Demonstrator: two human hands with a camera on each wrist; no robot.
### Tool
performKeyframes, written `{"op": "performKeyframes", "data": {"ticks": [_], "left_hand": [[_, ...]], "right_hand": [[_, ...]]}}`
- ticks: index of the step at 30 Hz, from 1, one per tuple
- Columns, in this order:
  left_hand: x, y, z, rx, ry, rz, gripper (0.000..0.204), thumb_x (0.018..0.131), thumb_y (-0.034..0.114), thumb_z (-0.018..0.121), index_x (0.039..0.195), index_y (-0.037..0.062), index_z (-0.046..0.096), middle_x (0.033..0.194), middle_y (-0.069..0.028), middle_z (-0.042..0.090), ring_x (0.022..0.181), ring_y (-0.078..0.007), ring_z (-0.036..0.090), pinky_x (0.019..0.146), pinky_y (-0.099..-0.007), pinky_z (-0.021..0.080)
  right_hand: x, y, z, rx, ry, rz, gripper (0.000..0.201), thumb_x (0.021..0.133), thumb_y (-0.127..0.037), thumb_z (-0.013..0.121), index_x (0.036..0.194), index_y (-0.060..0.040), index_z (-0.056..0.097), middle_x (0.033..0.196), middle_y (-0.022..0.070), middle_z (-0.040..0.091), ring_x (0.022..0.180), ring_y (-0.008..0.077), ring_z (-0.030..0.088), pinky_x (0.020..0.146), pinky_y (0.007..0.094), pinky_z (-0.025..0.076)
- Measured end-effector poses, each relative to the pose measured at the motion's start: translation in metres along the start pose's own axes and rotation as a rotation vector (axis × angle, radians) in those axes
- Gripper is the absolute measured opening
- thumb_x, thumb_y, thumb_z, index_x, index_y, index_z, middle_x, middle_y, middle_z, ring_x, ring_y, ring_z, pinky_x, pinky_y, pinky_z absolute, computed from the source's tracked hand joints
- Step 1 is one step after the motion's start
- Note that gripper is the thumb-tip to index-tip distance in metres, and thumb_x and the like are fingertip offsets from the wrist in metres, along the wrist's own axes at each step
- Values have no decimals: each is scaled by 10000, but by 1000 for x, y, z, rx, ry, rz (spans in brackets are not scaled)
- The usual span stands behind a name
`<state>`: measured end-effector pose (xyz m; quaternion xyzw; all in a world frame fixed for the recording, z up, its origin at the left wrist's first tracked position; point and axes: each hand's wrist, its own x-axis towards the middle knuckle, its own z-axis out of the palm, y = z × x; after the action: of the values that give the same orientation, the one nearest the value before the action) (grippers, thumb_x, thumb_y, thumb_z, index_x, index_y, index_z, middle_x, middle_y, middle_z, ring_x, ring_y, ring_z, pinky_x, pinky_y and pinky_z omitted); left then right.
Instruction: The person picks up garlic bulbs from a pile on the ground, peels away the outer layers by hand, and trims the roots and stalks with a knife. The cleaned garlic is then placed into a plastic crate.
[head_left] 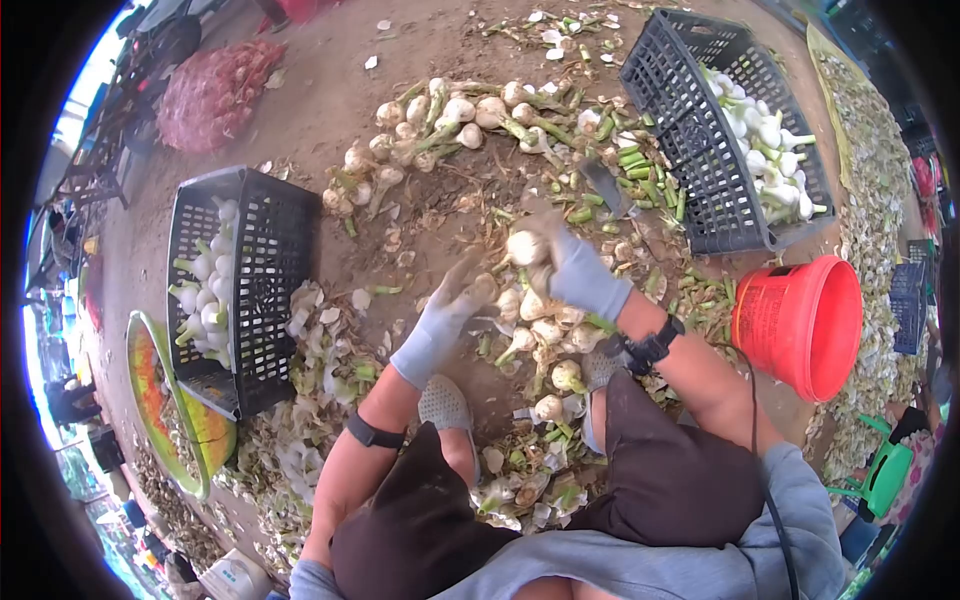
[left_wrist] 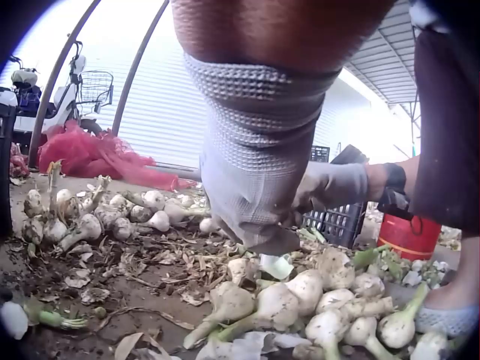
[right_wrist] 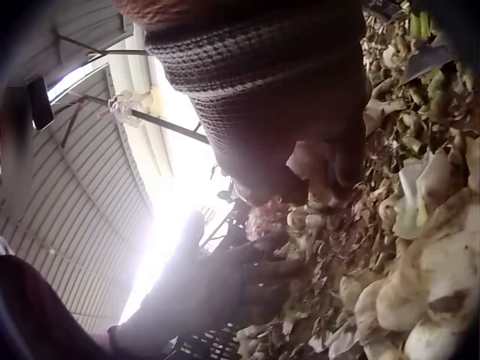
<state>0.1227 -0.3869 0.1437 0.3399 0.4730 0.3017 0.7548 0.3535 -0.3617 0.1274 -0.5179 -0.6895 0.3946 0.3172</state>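
Note:
In the head view the gloved right hand (head_left: 580,268) grips a garlic bulb (head_left: 526,248) with its fingers curled round it. The gloved left hand (head_left: 440,320) is just to the left, fingers extended toward the bulb and slightly apart, touching nothing that I can make out. Below both hands lies a pile of garlic bulbs (head_left: 547,331) with short stems, also large in the left wrist view (left_wrist: 277,306). In the right wrist view the right hand (right_wrist: 292,127) is dark, and the left hand (right_wrist: 217,285) spreads its fingers beneath it.
Crates holding trimmed garlic stand at left (head_left: 275,270) and upper right (head_left: 690,150). A red bucket (head_left: 755,320) is at the right. Untrimmed garlic (head_left: 490,112) lies in an arc ahead, near a flat blade (head_left: 606,188) and cut green stems (head_left: 640,165). Peelings (head_left: 300,425) cover the ground at left.

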Motion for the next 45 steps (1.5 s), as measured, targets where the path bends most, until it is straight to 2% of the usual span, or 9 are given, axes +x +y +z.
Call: {"op": "performKeyframes", "data": {"ticks": [1,7,9,27,30,33,35,40,45], "left_hand": [[2,3,4,-168,-4,6,622,901,235,662,1390,12,348,1080,-100,620,926,-196,641,769,-326,536],[-6,6,-2,129,264,330,484,832,47,663,1267,5,454,1086,-82,592,963,-147,602,855,-302,502],[-8,1,-3,264,276,436,499,809,33,672,1260,5,460,1084,-74,584,988,-139,588,873,-293,491],[-27,6,-11,989,601,736,572,640,100,818,1108,21,498,930,-116,616,811,-234,601,725,-324,488],[-35,14,-14,841,502,498,547,721,115,792,1158,-3,486,1048,-157,592,909,-280,621,740,-372,518],[-34,25,-22,-244,278,144,354,843,192,693,1083,-11,530,924,-125,655,733,-236,660,596,-294,548],[-34,30,-25,-757,-79,-72,327,919,211,601,1131,-23,518,954,-125,659,711,-207,671,553,-274,562],[-26,15,-24,-273,37,132,436,936,324,541,1204,-18,515,943,-141,669,693,-199,661,531,-273,550],[-15,15,-46,-527,-227,-43,461,881,226,518,1262,-23,449,872,-80,612,593,-120,570,512,-210,448]], "right_hand": [[-1,-5,14,55,23,-241,856,753,-110,667,1481,-105,217,1258,152,570,906,234,637,816,317,522],[5,-20,32,711,169,250,616,882,-112,650,1403,-42,328,970,47,592,664,52,514,561,209,441],[4,-15,35,1326,-371,679,461,879,-217,704,1260,-66,494,1004,66,607,616,78,575,569,221,503],[4,-63,78,1210,-173,593,306,916,-350,646,919,-46,672,767,17,658,594,68,567,520,211,431],[2,-37,83,1066,-256,520,303,931,-335,623,944,-36,668,784,22,667,630,67,583,532,209,439],[7,-38,57,655,-416,358,254,939,-265,592,993,-26,658,881,43,674,759,106,624,641,241,490],[11,-39,58,91,22,-476,239,928,-229,585,1015,-19,658,990,76,665,884,134,622,779,289,503],[12,-43,64,809,-309,323,308,938,-228,608,1152,-6,605,1075,49,644,943,128,620,810,279,499],[15,-33,70,1210,-318,404,253,929,-215,634,1075,-9,633,946,30,650,830,92,620,688,245,501]]}}
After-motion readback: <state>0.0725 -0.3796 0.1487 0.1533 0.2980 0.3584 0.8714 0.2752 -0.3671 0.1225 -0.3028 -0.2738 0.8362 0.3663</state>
